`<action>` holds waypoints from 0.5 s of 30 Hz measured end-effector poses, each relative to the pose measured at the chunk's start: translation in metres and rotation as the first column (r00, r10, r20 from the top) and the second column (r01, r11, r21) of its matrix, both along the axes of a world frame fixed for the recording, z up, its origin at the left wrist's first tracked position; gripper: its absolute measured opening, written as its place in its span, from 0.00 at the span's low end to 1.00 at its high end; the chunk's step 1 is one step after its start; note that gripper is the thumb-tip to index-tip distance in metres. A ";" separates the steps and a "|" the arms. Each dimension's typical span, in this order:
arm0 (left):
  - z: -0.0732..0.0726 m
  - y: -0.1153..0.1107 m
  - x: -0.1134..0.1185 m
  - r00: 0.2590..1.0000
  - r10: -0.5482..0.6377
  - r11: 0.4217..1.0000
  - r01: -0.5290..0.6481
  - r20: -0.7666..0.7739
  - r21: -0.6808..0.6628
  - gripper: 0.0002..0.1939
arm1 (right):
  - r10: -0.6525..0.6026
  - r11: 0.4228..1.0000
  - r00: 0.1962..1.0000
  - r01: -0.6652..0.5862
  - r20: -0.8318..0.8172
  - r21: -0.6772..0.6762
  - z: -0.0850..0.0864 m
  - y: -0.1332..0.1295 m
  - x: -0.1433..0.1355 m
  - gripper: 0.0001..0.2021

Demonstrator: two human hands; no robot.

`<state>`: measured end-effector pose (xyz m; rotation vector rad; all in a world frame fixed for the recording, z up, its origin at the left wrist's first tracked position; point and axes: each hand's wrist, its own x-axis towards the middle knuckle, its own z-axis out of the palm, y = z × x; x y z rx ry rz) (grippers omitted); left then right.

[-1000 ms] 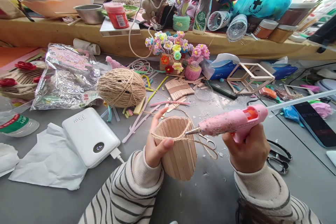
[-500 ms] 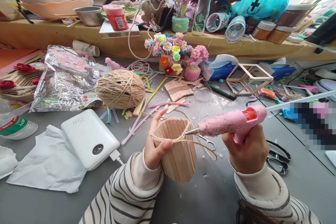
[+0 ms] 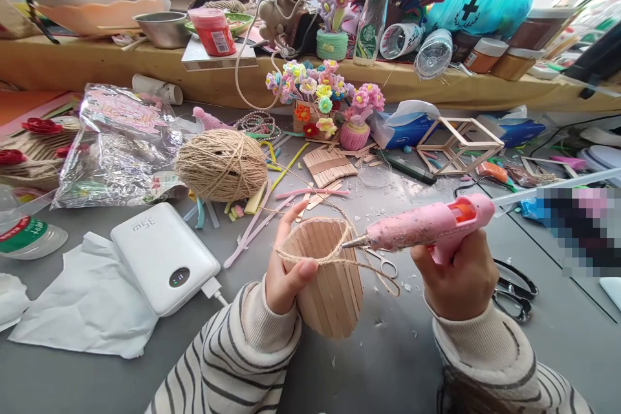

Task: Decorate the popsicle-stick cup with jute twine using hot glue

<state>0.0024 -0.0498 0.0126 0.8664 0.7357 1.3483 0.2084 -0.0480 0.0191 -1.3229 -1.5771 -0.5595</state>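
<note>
My left hand (image 3: 286,278) is closed around the side of a round container made of wooden craft sticks (image 3: 332,297), held tilted above the table. Jute twine (image 3: 310,261) runs around its rim, with a loose end sticking out to the right. My left thumb presses on the twine at the near rim. In my right hand (image 3: 458,275) is a pink hot glue gun (image 3: 427,223), its metal nozzle at the rim's right side, touching or almost touching the twine. A clear glue stick (image 3: 563,187) extends from its back. Behind the container sits a ball of jute twine (image 3: 220,165).
A white power bank (image 3: 165,259) with a cable and a white tissue (image 3: 87,304) lie at left. Scissors (image 3: 383,263) sit behind the container; black-framed glasses (image 3: 517,291) are right of my right hand. Craft sticks (image 3: 330,166), yarn flowers (image 3: 315,90) and a stick frame (image 3: 460,145) stand farther back.
Almost nothing differs. The view has shifted very slightly, while both hands, the container and the glue gun keep their places relative to each other.
</note>
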 end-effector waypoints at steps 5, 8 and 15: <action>0.000 -0.001 0.001 1.000 0.010 1.000 -0.011 0.018 0.006 0.43 | -0.012 1.000 1.000 0.012 0.026 0.015 0.000 0.001 0.001 0.10; 0.001 -0.001 0.001 1.000 0.011 1.000 -0.011 0.023 0.009 0.43 | -0.016 1.000 0.999 0.015 0.034 0.018 0.000 0.001 0.001 0.10; 0.000 0.000 0.001 0.999 0.016 1.000 -0.016 0.034 0.015 0.42 | -0.027 0.999 0.999 0.025 0.046 0.027 0.002 0.002 0.000 0.09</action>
